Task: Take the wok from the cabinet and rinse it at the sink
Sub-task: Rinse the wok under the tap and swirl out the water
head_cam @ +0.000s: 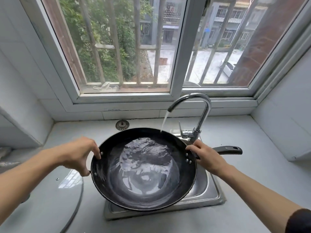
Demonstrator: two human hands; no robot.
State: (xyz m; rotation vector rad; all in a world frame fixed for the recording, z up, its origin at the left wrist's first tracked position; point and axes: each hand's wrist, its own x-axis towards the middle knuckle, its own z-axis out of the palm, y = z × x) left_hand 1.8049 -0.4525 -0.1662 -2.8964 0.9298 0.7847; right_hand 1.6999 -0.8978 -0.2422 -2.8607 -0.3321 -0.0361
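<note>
Black wok (143,179) over sink (207,190): left hand (79,153) pinches rim, right hand (204,156) grips handle.

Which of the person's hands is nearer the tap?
Right. The right hand grips the wok handle just below the tap; the left hand holds the opposite rim.

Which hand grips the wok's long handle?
The right hand grips the long black handle beside the faucet; the left hand holds the small loop on the wok rim opposite.

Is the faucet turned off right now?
No, a stream of water runs from the faucet into the wok.
</note>
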